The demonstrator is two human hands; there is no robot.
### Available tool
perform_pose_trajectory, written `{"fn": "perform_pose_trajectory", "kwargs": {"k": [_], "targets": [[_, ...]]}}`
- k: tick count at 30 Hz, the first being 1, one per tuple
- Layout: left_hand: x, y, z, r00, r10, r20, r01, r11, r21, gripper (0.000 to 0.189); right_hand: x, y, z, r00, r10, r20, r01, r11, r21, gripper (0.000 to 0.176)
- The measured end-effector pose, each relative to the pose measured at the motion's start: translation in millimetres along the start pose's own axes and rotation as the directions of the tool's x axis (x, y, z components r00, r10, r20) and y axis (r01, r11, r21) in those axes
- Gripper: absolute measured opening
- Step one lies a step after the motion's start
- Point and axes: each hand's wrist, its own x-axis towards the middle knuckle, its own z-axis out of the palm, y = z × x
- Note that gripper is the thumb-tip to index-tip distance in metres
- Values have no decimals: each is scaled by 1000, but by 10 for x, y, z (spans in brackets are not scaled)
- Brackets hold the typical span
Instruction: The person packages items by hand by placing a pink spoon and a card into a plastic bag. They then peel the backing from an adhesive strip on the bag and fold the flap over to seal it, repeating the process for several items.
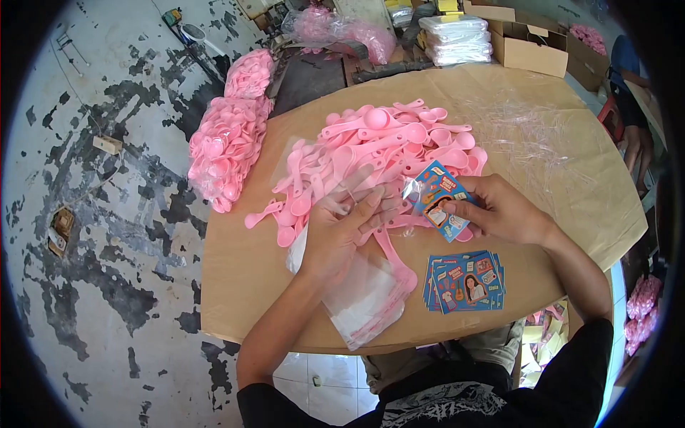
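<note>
My right hand pinches a blue printed card between thumb and fingers, tilted above the table. Just left of it, my left hand is closed on a clear plastic bag, whose film partly covers the fingers. Behind both hands spreads a heap of pink measuring spoons. One pink spoon points toward me, over a stack of clear plastic bags under my left wrist. A small pile of the same blue cards lies below my right hand.
Brown paper covers the table. Thin plastic scraps lie at its right. Bagged pink spoons stand at the left edge. Behind are white plastic packs and a cardboard box. Another person's hand shows at far right.
</note>
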Motion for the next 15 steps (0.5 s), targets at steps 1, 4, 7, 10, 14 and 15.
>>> {"fn": "perform_pose_trajectory", "kwargs": {"k": [1,4,7,10,14,15], "targets": [[7,-22,-21,1000,18,-23,-18,1000,1,47,12,18,24,1000,8,-13,-7,999,51,24],[14,-40,-72,994,74,-79,-74,997,7,43,51,97,41,991,-119,-55,119,993,-6,25],[31,-63,-82,979,91,-181,-91,996,9,41,89,216,60,985,-168,-49,172,982,79,25],[26,-82,-74,986,81,-148,-88,995,-41,39,79,185,120,983,-181,-37,184,973,136,25],[-29,-84,64,993,88,-84,-94,993,-66,38,62,190,173,997,-74,-26,78,982,172,24],[-38,-82,86,993,91,-77,-96,993,-67,38,55,164,188,997,-74,-29,78,982,173,23]]}}
